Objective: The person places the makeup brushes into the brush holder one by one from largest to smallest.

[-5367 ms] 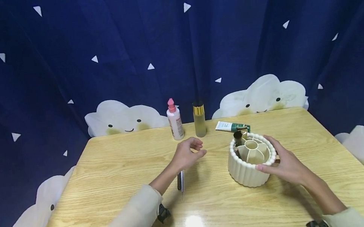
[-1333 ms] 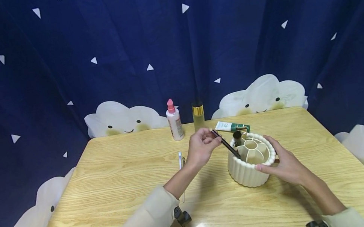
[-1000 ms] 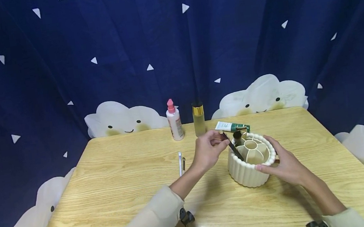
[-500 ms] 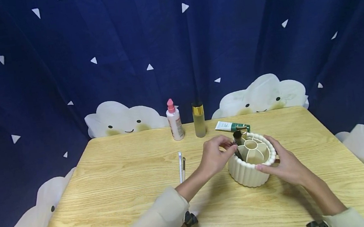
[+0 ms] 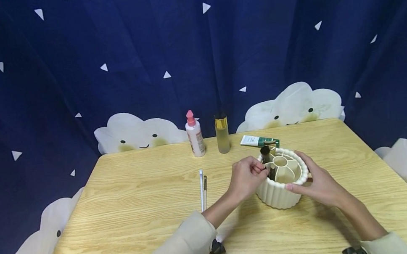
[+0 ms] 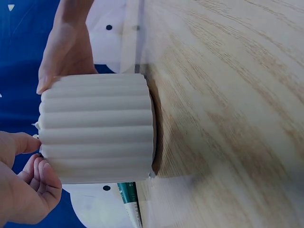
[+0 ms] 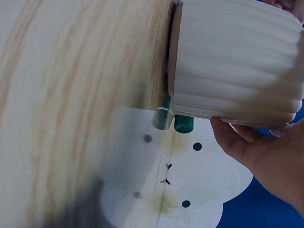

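Observation:
A round, cream, ribbed organizer (image 5: pixel 278 194) with divided compartments stands on the table at the right. My right hand (image 5: pixel 319 182) grips its right side, thumb over the beaded rim; in the right wrist view the fingers lie along the outer wall. At the left rim is my left hand (image 5: pixel 247 176), fingers curled and thumb drawn in. A dark slim pencil-like stick (image 5: pixel 272 172) stands in a compartment beside the fingertips. Whether the left fingers still pinch anything is hidden. Behind it rises a dark-tufted makeup brush (image 5: pixel 265 151), near a gold-coloured item (image 5: pixel 272 147).
Two slim sticks, one white (image 5: pixel 201 190) and one brownish with a dark tip (image 5: pixel 205 191), lie left of centre. At the back stand a white pump bottle (image 5: pixel 196 139) with a pink top and a gold-collared bottle (image 5: pixel 222 137). A white-and-green tube (image 5: pixel 251 140) lies behind the organizer.
My left hand has carried the dark stick from the left to the organizer and lowered it into a compartment. The right hand and the organizer have stayed in place.

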Demonstrator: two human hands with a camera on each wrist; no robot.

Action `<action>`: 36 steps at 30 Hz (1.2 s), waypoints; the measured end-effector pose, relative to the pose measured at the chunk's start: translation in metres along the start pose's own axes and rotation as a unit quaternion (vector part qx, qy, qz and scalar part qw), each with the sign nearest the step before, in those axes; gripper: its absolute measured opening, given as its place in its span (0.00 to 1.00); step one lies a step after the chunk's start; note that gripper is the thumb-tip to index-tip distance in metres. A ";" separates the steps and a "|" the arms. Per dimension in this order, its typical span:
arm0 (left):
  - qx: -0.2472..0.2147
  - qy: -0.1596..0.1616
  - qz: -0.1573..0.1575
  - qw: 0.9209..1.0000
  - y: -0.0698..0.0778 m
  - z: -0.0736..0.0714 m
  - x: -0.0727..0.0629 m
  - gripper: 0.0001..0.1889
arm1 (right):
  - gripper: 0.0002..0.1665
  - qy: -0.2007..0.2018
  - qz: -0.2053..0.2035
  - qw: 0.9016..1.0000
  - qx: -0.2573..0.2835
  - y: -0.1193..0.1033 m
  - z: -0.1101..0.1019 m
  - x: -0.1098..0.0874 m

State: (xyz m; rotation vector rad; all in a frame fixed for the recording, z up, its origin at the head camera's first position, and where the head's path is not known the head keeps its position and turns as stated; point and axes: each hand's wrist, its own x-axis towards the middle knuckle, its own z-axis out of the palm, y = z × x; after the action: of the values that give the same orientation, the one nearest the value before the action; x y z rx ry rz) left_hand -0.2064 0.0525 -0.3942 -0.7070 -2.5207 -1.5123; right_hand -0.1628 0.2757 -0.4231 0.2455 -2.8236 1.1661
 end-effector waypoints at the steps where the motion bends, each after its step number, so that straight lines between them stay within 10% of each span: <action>1: -0.001 0.001 -0.002 1.000 -0.001 0.000 0.000 0.05 | 0.60 0.000 0.000 1.000 0.000 0.000 0.000 0.000; 18: -0.008 0.004 -0.016 1.000 -0.040 -0.036 -0.008 0.08 | 0.61 0.000 0.007 1.000 -0.007 -0.002 -0.001 0.000; 36: 0.063 0.028 -0.116 0.991 -0.113 -0.094 -0.017 0.06 | 0.66 0.011 0.001 0.997 -0.082 -0.003 -0.001 0.006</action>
State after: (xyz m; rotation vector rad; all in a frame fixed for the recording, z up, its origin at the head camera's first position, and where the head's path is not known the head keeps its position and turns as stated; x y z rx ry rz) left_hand -0.2544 -0.0778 -0.4442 -0.3583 -2.7033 -1.3980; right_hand -0.1680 0.2737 -0.4201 0.2166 -2.8810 0.9253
